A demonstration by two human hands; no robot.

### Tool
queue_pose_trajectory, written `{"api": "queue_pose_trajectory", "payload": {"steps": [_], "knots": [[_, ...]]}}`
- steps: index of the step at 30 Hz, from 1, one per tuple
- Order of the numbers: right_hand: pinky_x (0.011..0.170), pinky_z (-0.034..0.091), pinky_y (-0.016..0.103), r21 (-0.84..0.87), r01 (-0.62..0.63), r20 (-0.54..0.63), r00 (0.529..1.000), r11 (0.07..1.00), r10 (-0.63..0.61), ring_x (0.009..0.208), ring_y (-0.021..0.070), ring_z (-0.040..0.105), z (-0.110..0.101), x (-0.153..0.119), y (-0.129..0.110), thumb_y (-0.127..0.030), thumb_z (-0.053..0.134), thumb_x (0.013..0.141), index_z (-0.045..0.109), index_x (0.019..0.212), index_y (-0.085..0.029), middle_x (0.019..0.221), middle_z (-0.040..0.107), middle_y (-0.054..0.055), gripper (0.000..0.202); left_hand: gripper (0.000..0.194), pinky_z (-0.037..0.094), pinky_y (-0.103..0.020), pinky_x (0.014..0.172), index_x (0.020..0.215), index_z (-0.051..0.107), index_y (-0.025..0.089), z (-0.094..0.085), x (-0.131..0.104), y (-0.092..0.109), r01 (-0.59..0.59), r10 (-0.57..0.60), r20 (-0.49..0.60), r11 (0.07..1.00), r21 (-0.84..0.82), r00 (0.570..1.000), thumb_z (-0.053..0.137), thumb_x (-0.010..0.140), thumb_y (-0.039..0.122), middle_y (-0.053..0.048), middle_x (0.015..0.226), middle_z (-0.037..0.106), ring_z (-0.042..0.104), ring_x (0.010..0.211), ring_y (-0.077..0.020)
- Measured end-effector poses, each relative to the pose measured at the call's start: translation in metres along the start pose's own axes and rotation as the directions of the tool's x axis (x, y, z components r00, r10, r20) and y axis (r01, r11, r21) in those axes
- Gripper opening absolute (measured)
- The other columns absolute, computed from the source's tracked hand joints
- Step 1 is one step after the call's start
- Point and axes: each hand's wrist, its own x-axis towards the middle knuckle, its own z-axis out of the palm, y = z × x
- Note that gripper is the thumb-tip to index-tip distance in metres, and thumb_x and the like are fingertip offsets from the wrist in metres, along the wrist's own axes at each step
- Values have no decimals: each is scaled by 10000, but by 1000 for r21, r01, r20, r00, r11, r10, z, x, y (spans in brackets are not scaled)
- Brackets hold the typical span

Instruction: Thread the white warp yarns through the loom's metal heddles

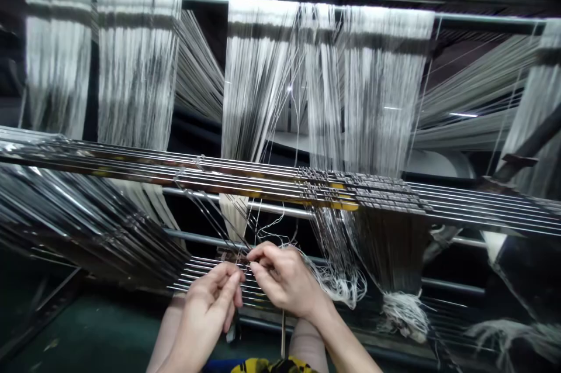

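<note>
Loose thread (pixel 272 223) curling just above the right hand (pixel 284 276) could tangle or snag on the thin wires (pixel 205 209), because the strands are fine and crowded; a sharp pull might snap one. The thread runs down behind the fingertips. The left hand (pixel 208 311), just beside, has thumb and finger together; whether the right is closed on a strand, I cannot tell.
</note>
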Motion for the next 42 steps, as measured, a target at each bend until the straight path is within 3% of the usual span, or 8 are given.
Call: {"api": "queue_pose_trajectory", "payload": {"steps": [6,13,21,27,31,36,40,42], "knots": [[518,384,192,-56,-75,86,993,996,80,525,77,521,2,7,-6,-191,442,821,483,837,-185,674,558,-25,44,272,386,-196,406,749,519,195,7,-9,4,-180,184,8,950,254,983,430,834,438,18,563,548,458,365,-73],[576,419,196,88,114,-40,993,990,-111,620,90,564,4,-6,1,-106,444,820,559,992,-200,800,647,13,227,304,75,-171,361,912,520,164,-6,4,8,271,-230,182,928,-256,956,495,803,447,123,317,315,126,312,-26],[420,305,201,27,74,68,995,997,-75,409,59,369,5,0,2,-166,458,792,559,924,-140,546,485,-44,169,268,377,-184,438,774,534,184,4,-5,5,-144,151,-14,964,222,988,397,876,392,57,476,523,449,376,-63],[492,339,208,-86,-46,196,979,995,62,481,71,430,-4,9,-11,-135,482,713,488,793,-177,589,469,-53,90,185,470,-179,724,923,620,52,6,-7,-1,-541,745,24,462,702,667,477,829,122,-120,846,716,672,746,-146],[494,315,219,-14,-110,92,990,994,111,460,69,390,-5,-11,-11,-166,500,783,516,946,-213,541,415,-84,171,330,425,-209,486,732,598,187,-4,-5,-2,-266,189,220,874,406,957,361,893,351,17,526,622,551,437,-106],[456,353,199,264,-16,-340,934,964,109,507,72,455,-1,-25,-19,-159,406,896,550,1044,-279,610,463,-46,239,343,397,-219,538,722,584,206,-9,7,9,-217,143,237,919,328,961,371,879,424,30,573,601,504,463,-86],[626,521,258,363,16,-296,950,932,99,880,159,572,-29,-40,-41,-134,326,906,607,879,-266,1037,523,81,312,325,397,-227,552,766,576,211,-5,13,1,-247,174,213,890,384,961,346,886,408,25,595,599,510,480,-100],[532,533,259,477,117,-203,979,871,-20,640,150,602,-52,-61,-47,-206,318,914,568,941,-301,751,584,55,268,303,396,-221,513,790,592,215,0,12,-7,-209,160,170,921,328,972,375,870,411,27,550,589,506,451,-105]]}}
